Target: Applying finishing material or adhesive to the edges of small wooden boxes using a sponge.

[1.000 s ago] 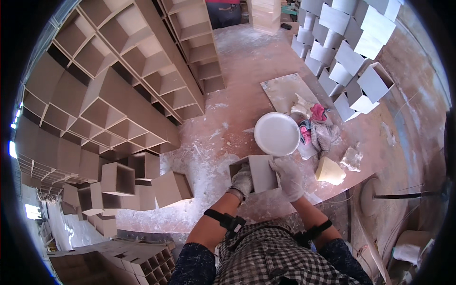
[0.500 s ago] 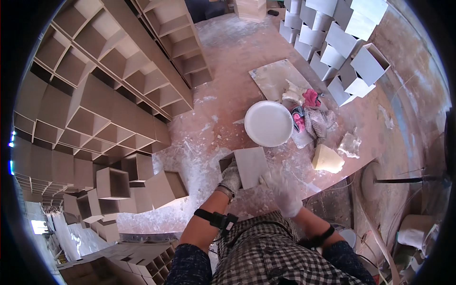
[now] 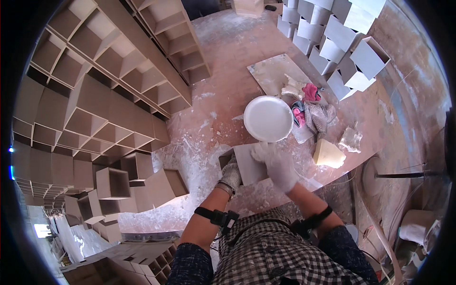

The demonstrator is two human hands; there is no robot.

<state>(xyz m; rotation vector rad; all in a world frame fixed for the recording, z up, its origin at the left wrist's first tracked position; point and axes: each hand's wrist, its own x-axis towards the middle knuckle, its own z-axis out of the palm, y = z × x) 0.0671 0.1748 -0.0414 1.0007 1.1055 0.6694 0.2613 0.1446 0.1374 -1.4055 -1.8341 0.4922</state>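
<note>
— Grey board, was that what the person held?

— Yes. A small open-fronted cube box of grey-brown fibreboard [image 3: 248,163] stood on the dusty reddish surface [image 3: 228,99], directly in front of the person's checked shirt [image 3: 280,251]. The left hand [image 3: 231,174], in a white-stained glove, had its grip closed on the box's left wall. The right hand [image 3: 275,161], gloved the same way, lay pressed flat on the box's upper panel; whether its fingers curled around an edge could not be told.

— What stood nearest?

— A round white plastic bucket [image 3: 268,118] full of white paste sat just beyond the box, almost touching its far edge. Right of the bucket lay a heap of crumpled rags, pink and grey [image 3: 313,107], partly on a flat pale board [image 3: 273,71]. A yellowish wedge-shaped sponge block [image 3: 328,154] rested to the right of the right hand, near a white crumpled lump [image 3: 352,139].

— And further off?

— Long stacked shelving units of bare brown fibreboard [image 3: 109,90] filled the left side. Loose brown cube boxes [image 3: 137,183] lay below them, left of the left hand. White-coated cube boxes [image 3: 342,38] were piled at the upper right. Black straps [image 3: 216,216] circled both forearms.
</note>
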